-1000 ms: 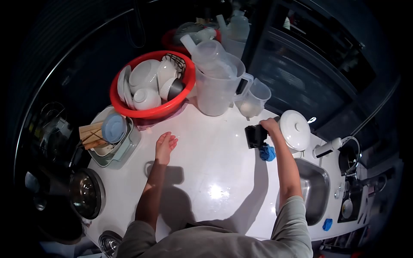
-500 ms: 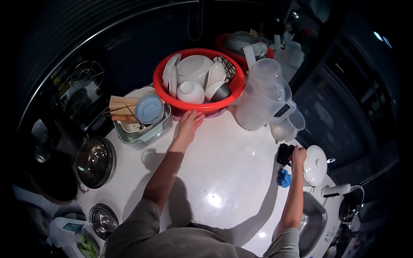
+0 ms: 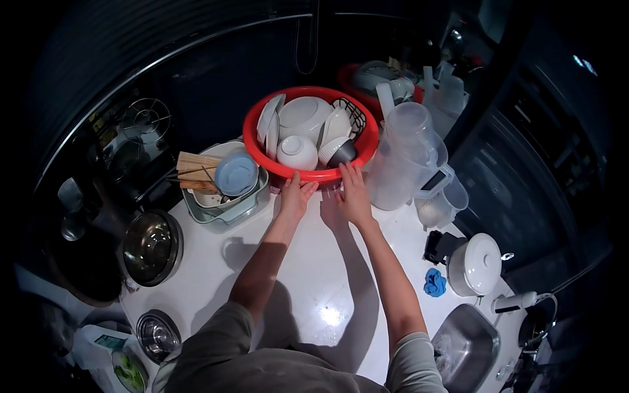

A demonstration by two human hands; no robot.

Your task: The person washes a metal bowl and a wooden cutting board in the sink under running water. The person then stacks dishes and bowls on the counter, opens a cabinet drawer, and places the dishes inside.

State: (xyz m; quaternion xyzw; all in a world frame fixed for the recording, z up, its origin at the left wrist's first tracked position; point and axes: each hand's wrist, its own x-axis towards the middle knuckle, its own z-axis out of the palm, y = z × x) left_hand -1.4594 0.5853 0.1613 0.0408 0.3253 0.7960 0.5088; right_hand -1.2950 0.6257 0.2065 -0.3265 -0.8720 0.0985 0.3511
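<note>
A red basin [image 3: 367,149] full of white dishes stands at the back of the white counter. At its front rim is my left hand [image 3: 297,195], open, with fingers stretched against the basin's outer side. Beside it my right hand [image 3: 354,196] is also open, its fingertips touching the rim. Inside the basin sit a large white bowl [image 3: 304,112], a small upturned white bowl [image 3: 297,152], a white and grey cup [image 3: 338,152], upright plates [image 3: 270,124] and a black wire rack [image 3: 352,116].
Left of the basin, glass dishes [image 3: 226,217] hold a blue bowl [image 3: 236,174]. Steel bowls [image 3: 152,249] stand nearer. To the right are clear plastic jugs [image 3: 400,164], a black object [image 3: 440,246], a white lidded pot [image 3: 477,262], a blue cloth [image 3: 434,282] and a sink [image 3: 468,347].
My right hand has left the black object beside the white pot and moved left and away from me to the basin's rim. My left hand stays at the basin's front. The view has shifted slightly.
</note>
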